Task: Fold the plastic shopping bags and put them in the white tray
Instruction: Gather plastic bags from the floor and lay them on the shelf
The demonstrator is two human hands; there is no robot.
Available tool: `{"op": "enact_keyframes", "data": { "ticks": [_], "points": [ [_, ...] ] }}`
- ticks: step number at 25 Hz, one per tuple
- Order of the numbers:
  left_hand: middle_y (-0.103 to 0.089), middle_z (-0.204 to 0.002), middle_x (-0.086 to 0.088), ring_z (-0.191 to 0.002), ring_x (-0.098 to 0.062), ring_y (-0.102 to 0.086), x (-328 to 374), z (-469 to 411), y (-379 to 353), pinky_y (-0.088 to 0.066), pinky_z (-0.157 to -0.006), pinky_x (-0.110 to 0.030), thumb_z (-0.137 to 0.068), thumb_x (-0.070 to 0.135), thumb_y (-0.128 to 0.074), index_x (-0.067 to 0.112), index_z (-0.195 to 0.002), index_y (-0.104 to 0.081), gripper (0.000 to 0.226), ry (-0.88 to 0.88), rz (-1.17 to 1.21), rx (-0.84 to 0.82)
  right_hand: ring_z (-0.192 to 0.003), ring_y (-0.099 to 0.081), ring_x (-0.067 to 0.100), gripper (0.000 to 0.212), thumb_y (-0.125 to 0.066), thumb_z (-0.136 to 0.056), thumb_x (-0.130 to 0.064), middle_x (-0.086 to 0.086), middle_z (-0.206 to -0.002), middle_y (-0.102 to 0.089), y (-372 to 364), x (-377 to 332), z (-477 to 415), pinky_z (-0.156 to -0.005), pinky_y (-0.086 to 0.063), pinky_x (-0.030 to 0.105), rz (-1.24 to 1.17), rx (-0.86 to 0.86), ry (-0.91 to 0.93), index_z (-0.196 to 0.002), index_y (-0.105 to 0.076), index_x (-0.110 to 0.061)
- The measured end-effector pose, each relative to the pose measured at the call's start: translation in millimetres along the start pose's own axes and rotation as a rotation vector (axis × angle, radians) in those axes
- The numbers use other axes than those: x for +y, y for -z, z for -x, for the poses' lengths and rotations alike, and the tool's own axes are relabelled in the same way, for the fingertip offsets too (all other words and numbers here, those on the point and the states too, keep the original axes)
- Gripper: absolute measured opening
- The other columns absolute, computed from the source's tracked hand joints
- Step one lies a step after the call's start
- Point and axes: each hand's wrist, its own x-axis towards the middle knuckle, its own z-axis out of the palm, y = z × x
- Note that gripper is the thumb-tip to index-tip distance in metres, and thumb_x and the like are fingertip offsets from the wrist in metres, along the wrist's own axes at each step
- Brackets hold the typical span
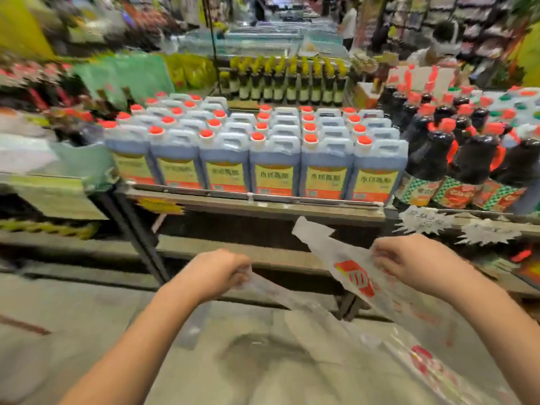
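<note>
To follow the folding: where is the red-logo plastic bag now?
Head view, lower right of centre: the plastic bag is held between the left hand and right hand, below the red-capped jugs.

We had open air over the floor (pixel 73 317) in front of the shelf (pixel 263 207). Its edge barred the way ahead, the top packed tight with jugs (pixel 274 165) touching side by side and bottles (pixel 429 159) to the right. A slanted post (pixel 140 244) stood below, left.
</note>
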Motion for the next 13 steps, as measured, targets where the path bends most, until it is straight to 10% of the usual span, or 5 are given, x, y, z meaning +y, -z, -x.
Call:
{"op": "enact_keyframes", "data": {
  "ticks": [13],
  "points": [
    [-0.064,-0.097,0.015,-0.091,-0.010,-0.062,-304,326,8,-0.050,-0.070,-0.032,-0.097,0.037,-0.055,0.041,-0.091,-0.048,0.010,0.512,0.126,0.120,-0.097,-0.068,0.022,0.023,-0.057,-0.089,-0.027,-0.010,-0.103,-0.073,23,-423,-109,-0.079,-0.055,0.038,0.078,0.050,0.407,-0.108,-0.066,-0.036]
  ]
}}
